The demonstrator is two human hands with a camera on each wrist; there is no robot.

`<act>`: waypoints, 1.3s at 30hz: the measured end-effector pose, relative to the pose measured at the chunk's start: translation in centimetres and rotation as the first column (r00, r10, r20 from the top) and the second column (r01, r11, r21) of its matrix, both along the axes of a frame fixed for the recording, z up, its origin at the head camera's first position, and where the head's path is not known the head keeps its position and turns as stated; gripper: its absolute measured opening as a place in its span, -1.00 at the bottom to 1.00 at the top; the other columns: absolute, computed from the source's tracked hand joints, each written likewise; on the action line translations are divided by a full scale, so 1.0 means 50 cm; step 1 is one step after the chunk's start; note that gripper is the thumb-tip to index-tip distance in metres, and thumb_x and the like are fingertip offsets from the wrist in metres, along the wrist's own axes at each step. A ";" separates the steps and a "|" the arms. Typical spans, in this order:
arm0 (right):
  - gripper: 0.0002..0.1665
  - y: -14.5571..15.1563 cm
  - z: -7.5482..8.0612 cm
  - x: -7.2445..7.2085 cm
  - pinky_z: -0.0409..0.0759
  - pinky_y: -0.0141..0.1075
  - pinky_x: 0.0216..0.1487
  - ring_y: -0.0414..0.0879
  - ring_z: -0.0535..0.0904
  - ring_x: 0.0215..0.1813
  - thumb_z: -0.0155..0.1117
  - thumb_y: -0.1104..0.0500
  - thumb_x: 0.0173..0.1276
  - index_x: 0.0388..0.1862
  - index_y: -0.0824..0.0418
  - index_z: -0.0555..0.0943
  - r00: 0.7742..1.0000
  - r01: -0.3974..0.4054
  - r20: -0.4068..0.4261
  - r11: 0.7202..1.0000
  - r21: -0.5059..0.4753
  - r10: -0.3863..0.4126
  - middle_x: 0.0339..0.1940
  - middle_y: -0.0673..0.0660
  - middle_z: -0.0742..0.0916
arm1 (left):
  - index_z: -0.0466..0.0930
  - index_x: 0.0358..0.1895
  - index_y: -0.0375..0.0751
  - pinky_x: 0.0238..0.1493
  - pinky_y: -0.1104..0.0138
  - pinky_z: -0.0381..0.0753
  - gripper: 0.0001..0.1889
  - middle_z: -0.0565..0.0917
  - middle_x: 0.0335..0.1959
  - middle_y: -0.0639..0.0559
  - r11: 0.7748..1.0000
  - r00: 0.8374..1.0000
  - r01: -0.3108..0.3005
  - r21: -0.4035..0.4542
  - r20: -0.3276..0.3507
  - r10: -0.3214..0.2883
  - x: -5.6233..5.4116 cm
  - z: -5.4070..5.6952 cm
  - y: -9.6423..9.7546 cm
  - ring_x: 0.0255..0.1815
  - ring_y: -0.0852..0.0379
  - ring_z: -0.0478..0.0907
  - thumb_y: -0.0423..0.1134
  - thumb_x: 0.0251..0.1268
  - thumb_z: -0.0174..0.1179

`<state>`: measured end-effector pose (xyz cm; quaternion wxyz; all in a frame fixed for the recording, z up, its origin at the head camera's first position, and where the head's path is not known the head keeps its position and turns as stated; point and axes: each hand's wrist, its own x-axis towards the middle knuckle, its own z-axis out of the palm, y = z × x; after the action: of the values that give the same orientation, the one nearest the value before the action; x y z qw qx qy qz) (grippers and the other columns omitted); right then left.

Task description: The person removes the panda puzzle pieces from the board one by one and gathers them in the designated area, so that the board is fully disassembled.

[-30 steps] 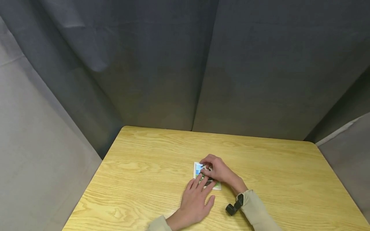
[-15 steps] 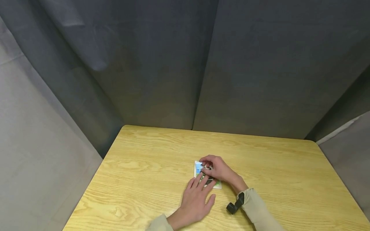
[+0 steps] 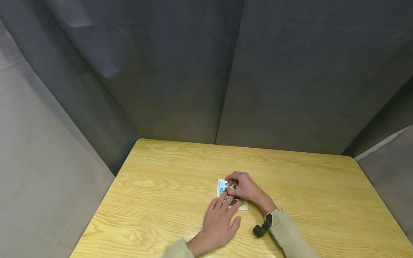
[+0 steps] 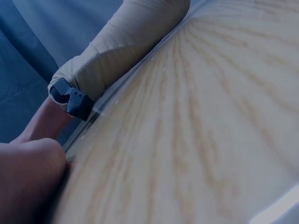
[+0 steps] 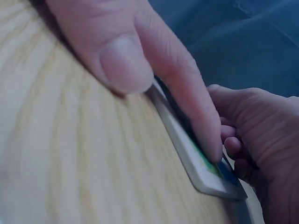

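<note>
Left hand [image 3: 215, 225] is laid low, fingers straight and spread, thumb set apart; its forearm is cut off at the lower border. Broad room is left between it and the left edge of the tabletop [image 3: 138, 200]. By its fingertips a small white-bordered picture board [image 3: 222, 186] is touched, lying flat mid-table, well apart from the far edge and the grey curtain [image 3: 174, 79]. Much of the print is covered by fingers; a dark eye patch is made out. Right hand [image 3: 244, 187] is arched over the board, thumb and fingers curled; whether anything is pinched cannot be told. At its wrist a black mount [image 3: 262, 228] is worn. Farther right, wide room is left to the tabletop's right edge.
</note>
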<state>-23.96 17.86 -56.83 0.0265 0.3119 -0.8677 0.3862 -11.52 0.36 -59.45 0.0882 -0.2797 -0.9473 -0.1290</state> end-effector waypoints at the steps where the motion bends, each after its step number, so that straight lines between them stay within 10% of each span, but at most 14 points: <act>1: -0.72 0.001 -0.001 -0.001 0.54 -0.41 -0.38 -0.19 0.55 -0.40 0.56 0.24 0.19 -0.11 0.25 0.77 1.000 -0.003 -0.004 1.000 -0.004 0.003 -0.40 0.00 0.69 | 0.28 0.61 0.24 0.54 -0.06 0.21 -0.45 0.19 0.68 0.10 1.000 1.000 0.000 0.000 0.000 0.000 0.000 0.001 0.000 0.72 0.00 -0.07 0.16 0.70 -0.29; 18: -0.70 0.027 -0.012 -0.006 0.47 -0.41 -0.39 -0.09 0.52 -0.43 0.57 0.24 0.10 -0.14 0.23 0.79 0.996 0.003 -0.089 0.997 -0.076 -0.010 -0.45 0.05 0.64 | 0.28 0.61 0.21 0.55 -0.11 0.19 -0.44 0.20 0.67 0.04 1.000 1.000 0.002 0.011 0.022 -0.002 -0.002 0.004 0.001 0.71 -0.07 -0.02 0.16 0.70 -0.31; 39: -0.72 0.159 -0.022 -0.004 0.38 -0.43 -0.42 -0.13 0.45 -0.46 0.57 0.32 0.04 -0.22 0.20 0.77 0.977 0.195 -0.068 0.976 -0.093 -0.202 -0.49 0.08 0.62 | 0.28 0.60 0.24 0.53 -0.12 0.22 -0.45 0.19 0.68 0.04 1.000 1.000 -0.014 0.020 -0.012 0.014 0.000 -0.002 0.001 0.68 -0.10 0.08 0.16 0.68 -0.25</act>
<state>-24.16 25.79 -57.95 0.1115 0.2369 -0.8755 0.4062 -11.53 0.41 -59.57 0.0977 -0.2731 -0.9473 -0.1359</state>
